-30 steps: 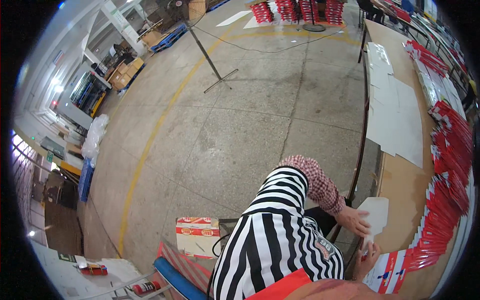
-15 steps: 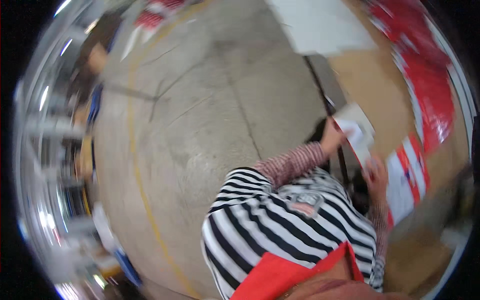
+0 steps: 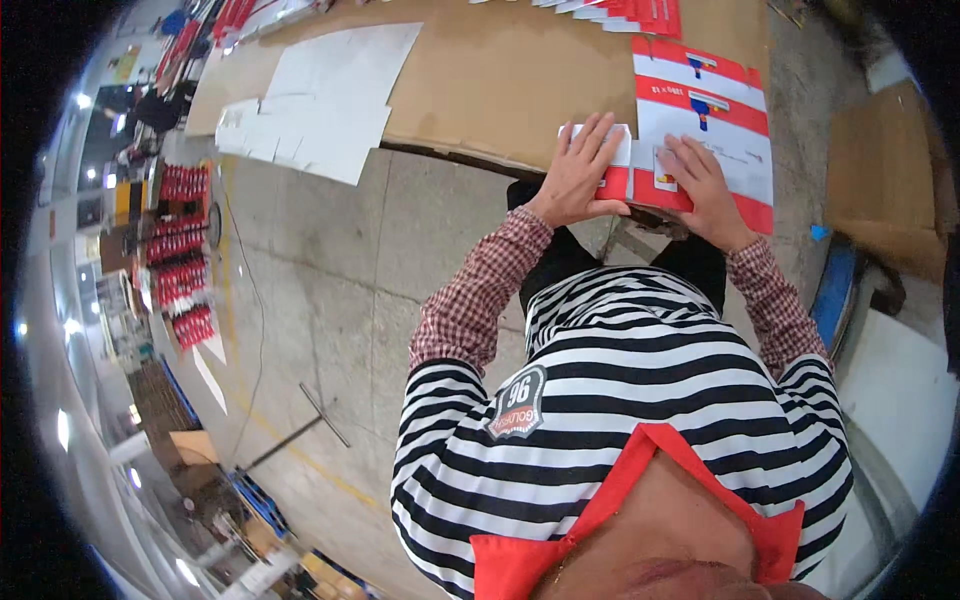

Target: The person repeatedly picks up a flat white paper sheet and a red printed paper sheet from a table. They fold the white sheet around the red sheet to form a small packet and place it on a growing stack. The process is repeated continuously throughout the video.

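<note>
At the front edge of a cardboard-covered table, my left hand (image 3: pixel 580 172) lies flat, fingers spread and thumb out, over a red-and-white printed card piece (image 3: pixel 616 180). Part of that piece is hidden under the hand. My right hand (image 3: pixel 708 188) rests just to the right with fingers stretched out over a larger red-and-white printed cardboard sheet (image 3: pixel 725 145). A small white printed patch shows beside its fingertips; whether it is a separate piece I cannot tell. Neither hand is wrapped round anything.
A large white sheet (image 3: pixel 325 95) overhangs the brown table covering (image 3: pixel 500 80) on the left. More red-and-white sheets (image 3: pixel 625 12) lie at the far edge. A cardboard box (image 3: pixel 880 170) stands at right, red stacks (image 3: pixel 182 250) at far left, and a T-shaped pole (image 3: pixel 290 440) on the floor.
The view has swung round toward the table and sharpened. Both hands, earlier holding a red-and-white piece between them at the edge, now lie flat with fingers out on the card pieces.
</note>
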`<state>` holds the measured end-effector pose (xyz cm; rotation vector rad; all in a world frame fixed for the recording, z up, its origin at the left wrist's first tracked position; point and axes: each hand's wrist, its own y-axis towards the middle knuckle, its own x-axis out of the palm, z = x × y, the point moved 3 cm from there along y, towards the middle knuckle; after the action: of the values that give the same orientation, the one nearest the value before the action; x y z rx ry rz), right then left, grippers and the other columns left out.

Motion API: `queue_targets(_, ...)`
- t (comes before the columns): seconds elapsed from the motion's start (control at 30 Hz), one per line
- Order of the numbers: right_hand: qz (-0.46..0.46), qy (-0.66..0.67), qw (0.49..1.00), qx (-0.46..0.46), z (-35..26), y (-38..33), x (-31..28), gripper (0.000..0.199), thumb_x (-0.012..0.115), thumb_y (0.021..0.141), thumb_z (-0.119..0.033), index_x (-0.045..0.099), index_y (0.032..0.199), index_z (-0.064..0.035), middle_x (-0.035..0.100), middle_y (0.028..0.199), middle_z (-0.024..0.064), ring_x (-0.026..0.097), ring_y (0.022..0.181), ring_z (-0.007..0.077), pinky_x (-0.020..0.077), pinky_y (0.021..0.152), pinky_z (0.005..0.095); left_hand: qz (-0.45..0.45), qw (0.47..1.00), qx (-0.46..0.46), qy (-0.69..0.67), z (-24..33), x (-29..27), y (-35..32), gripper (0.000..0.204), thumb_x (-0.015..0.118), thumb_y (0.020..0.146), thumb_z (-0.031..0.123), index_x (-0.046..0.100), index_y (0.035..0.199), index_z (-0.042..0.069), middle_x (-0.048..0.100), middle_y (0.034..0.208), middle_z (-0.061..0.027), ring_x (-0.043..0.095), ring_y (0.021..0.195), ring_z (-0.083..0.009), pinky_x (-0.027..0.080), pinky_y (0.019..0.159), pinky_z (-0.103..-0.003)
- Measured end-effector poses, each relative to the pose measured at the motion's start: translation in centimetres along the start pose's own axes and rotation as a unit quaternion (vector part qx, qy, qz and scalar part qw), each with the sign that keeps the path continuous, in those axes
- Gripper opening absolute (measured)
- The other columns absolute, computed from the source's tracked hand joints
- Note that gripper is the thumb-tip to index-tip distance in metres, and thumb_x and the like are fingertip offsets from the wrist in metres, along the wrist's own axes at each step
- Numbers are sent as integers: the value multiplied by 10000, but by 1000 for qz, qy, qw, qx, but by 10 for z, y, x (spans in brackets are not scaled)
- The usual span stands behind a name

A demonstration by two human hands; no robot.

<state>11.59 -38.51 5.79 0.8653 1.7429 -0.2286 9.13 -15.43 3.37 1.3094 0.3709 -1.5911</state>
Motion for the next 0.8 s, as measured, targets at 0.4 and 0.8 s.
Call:
queue_targets(0.4,-32,-18,999,40,3,-7,14,830,733,737,-484,465,1420,-95,358,1522,138,269,1433,331,217,1178,496,-86,989,-16,116,4,13,6,1074,443,778,802,317,1479,-2,281,1543,-216,250,1431,-402,151,1128,-632)
queue_targets(0.8,-25,-44,997,54,1,-8,24,691,598,880,-524,500,1389,-67,379,1512,141,281,1427,322,195,1184,483,-101,983,-80,132,12,21,14,733,507,929,542,344,1502,115,206,1569,-257,159,1449,-471,132,1118,-662)
